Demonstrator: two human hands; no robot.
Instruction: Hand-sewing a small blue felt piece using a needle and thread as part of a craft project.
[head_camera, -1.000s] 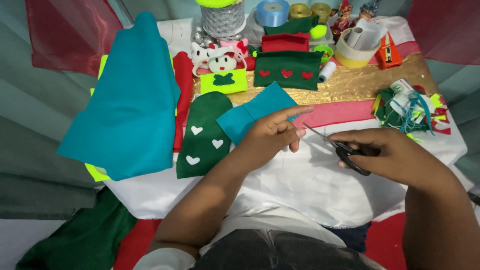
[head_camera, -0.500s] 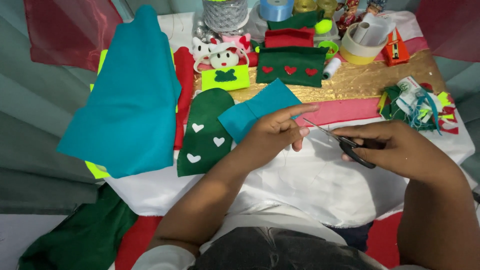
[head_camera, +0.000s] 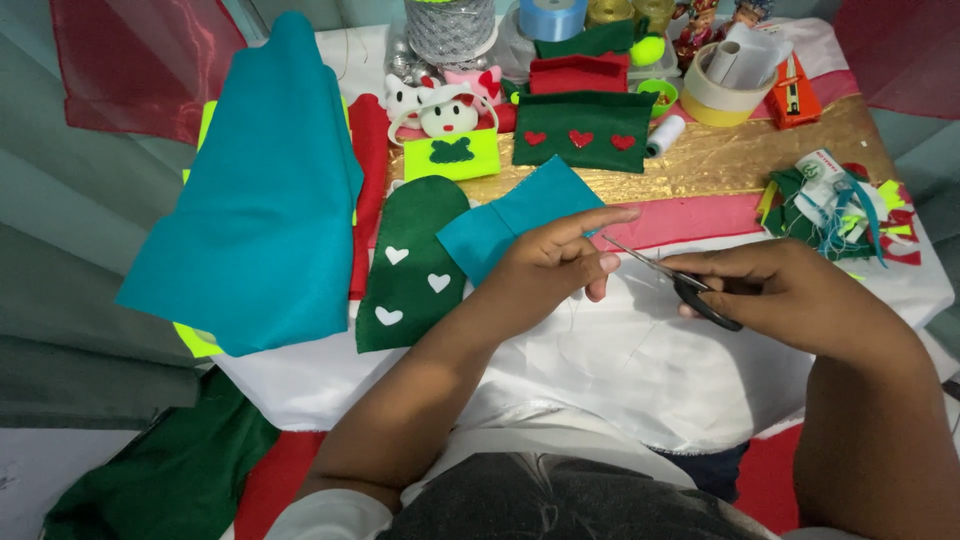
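The left hand (head_camera: 545, 265) pinched a teal felt (head_camera: 520, 220) piece lying on the bench; the right hand (head_camera: 790, 295) gripped scissors (head_camera: 680, 282), blades slightly parted. The felt looked light, soft and floppy, best held near the cut edge

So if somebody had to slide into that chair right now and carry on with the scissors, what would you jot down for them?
Left hand: pinching the teal felt piece at its right edge, forefinger stretched out along it.
Right hand: fingers through the black handles of the scissors, blades pointing left toward the felt, tips just short of the left fingers.
Nearby: green felt mitten with white hearts lies left of the teal piece; big teal felt sheet further left; scrap pile at far right.
Done: I cannot tell how much of the teal piece is cut.
Left: the cut at the teal edge, judging by the blades' aim.
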